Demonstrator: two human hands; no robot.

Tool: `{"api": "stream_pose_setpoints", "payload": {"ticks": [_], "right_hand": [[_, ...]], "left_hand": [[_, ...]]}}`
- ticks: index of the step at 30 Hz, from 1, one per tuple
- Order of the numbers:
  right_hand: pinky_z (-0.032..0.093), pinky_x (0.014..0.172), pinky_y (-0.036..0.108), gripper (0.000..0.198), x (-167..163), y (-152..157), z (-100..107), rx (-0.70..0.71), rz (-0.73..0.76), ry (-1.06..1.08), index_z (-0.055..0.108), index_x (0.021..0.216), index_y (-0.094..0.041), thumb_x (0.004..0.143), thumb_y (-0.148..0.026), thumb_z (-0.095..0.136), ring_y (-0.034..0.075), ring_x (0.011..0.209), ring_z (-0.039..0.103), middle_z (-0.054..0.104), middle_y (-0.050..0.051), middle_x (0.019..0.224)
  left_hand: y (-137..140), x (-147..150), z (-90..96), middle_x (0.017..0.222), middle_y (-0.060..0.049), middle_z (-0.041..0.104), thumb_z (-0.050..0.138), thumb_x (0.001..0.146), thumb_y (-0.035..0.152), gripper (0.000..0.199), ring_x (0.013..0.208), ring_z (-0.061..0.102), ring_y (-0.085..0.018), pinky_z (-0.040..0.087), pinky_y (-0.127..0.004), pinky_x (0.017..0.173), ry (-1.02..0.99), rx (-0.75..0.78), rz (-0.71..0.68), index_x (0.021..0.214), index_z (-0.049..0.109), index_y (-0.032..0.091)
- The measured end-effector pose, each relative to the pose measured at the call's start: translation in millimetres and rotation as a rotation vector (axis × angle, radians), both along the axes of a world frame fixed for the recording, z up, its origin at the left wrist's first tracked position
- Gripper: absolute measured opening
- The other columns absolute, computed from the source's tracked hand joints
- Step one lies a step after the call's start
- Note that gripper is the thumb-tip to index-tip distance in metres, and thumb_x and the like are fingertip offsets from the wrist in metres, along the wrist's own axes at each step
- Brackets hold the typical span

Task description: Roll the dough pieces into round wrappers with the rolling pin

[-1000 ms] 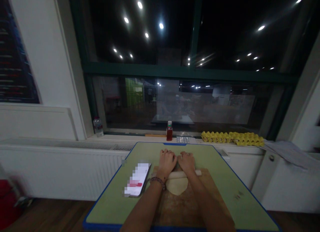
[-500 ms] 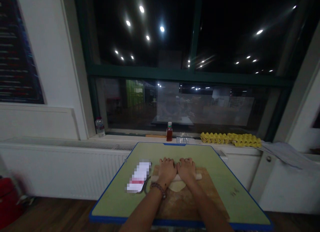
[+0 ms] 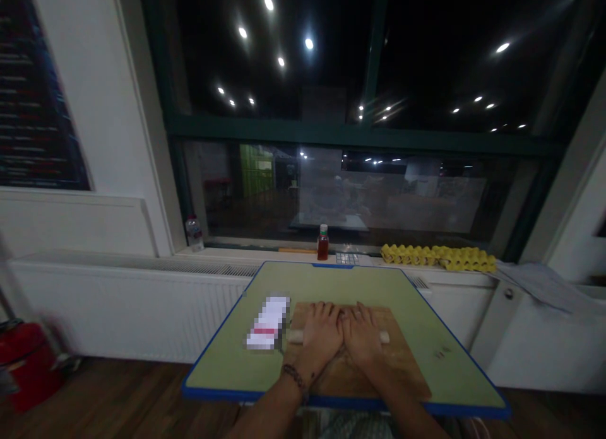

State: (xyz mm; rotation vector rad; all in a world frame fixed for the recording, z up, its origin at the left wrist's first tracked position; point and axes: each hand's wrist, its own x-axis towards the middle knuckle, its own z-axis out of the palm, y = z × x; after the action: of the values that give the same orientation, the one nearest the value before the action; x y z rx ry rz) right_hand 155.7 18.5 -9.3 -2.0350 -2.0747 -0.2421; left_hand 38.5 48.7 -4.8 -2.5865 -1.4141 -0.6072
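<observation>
Rolling pin (image 3: 297, 336) drawn nearer; dough obscured.
Left hand (image 3: 324, 330) and right hand (image 3: 362, 333) cover its middle, fingers extended, unclenched; palms hidden.

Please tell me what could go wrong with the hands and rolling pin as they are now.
The wooden board runs close to the near edge of the table, so a hard pull on the rolling pin might drag it over. The phone lies just left of the board, where a sideways slip of the left hand could knock it. The dark bracelet on that wrist might brush the board.
</observation>
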Motion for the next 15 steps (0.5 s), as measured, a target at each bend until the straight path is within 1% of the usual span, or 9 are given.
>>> {"api": "stream_pose_setpoints", "payload": {"ticks": [2, 5, 11, 15], "right_hand": [[0.014, 0.114, 0.046, 0.045, 0.1, -4.0, -1.1, -0.006, 0.004, -0.007, 0.056, 0.131, -0.014, 0.092, -0.019, 0.033, 0.03, 0.136, 0.034, 0.054, 0.013, 0.138], [0.014, 0.114, 0.048, 0.045, -0.4, -3.9, -0.1, 0.0, 0.002, 0.006, 0.057, 0.131, -0.012, 0.093, -0.019, 0.031, 0.03, 0.137, 0.033, 0.054, 0.014, 0.137], [0.016, 0.113, 0.049, 0.045, 0.9, 7.9, 7.1, -0.014, 0.016, 0.002, 0.056, 0.13, -0.016, 0.095, -0.018, 0.028, 0.031, 0.135, 0.036, 0.054, 0.012, 0.137], [0.018, 0.11, 0.05, 0.042, 3.7, 22.6, 9.0, -0.031, 0.003, 0.009, 0.06, 0.123, -0.019, 0.096, -0.021, 0.029, 0.031, 0.132, 0.039, 0.058, 0.011, 0.132]], "left_hand": [[-5.0, 0.3, 1.9, 0.113, -0.009, 0.064, 0.041, 0.094, 0.024, 0.027, 0.108, 0.05, -0.028, 0.029, -0.046, 0.1, -0.006, 0.002, -0.003, 0.11, 0.063, 0.019], [-5.0, 0.6, 2.9, 0.113, -0.008, 0.065, 0.042, 0.094, 0.024, 0.026, 0.107, 0.051, -0.027, 0.029, -0.044, 0.101, -0.013, -0.01, -0.005, 0.109, 0.063, 0.019], [8.4, 1.2, 2.4, 0.113, -0.009, 0.065, 0.042, 0.094, 0.023, 0.026, 0.11, 0.051, -0.028, 0.031, -0.045, 0.101, -0.003, 0.033, 0.002, 0.108, 0.063, 0.018], [19.8, 4.0, 5.7, 0.117, -0.01, 0.064, 0.041, 0.093, 0.022, 0.028, 0.115, 0.049, -0.03, 0.031, -0.046, 0.101, 0.013, -0.008, 0.051, 0.11, 0.063, 0.018]]}}
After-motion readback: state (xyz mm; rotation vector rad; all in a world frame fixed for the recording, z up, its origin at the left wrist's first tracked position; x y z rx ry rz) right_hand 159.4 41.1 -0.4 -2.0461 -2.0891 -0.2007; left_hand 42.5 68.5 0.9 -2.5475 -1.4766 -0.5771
